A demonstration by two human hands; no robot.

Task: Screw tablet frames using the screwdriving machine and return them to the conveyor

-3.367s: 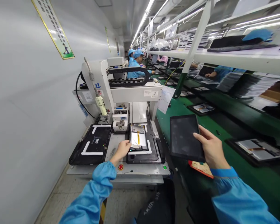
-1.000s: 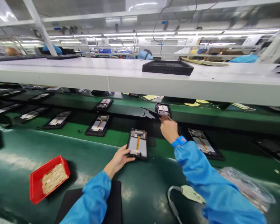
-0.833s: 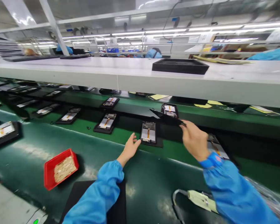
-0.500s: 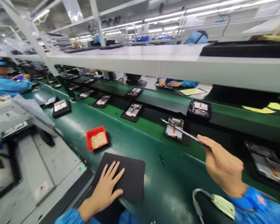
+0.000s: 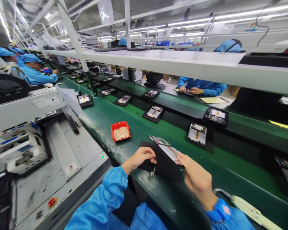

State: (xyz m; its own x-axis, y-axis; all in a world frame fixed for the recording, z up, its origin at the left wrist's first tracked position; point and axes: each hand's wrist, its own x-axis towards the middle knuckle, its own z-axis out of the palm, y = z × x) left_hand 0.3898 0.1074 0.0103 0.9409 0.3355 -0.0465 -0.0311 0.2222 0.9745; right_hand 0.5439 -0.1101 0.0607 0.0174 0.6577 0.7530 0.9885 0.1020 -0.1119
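Observation:
An opened tablet (image 5: 169, 150), its silver battery and orange ribbon exposed, is tilted above a black pad (image 5: 164, 164) at the near edge of the green bench. My right hand (image 5: 199, 175) grips the tablet's right-hand edge. My left hand (image 5: 142, 156) is over the pad's left part, with its fingers curled together; whatever they hold, if anything, is too small to make out. A small pale thing (image 5: 153, 172) shows just below those fingers. The red tray (image 5: 120, 139) of tan bits stands beyond my left hand.
Several opened tablets (image 5: 154, 112) on black pads line the conveyor (image 5: 175, 127). A grey machine (image 5: 84, 166) with a red button stands at left. A white shelf (image 5: 158, 60) crosses overhead. A pale handle with a cord (image 5: 247, 206) lies at right. Co-workers in blue (image 5: 204, 86) sit beyond.
My right hand has brought a tablet from the conveyor side to the pad. My left hand has lifted from lying flat on the pad and curled its fingers. The view has turned left.

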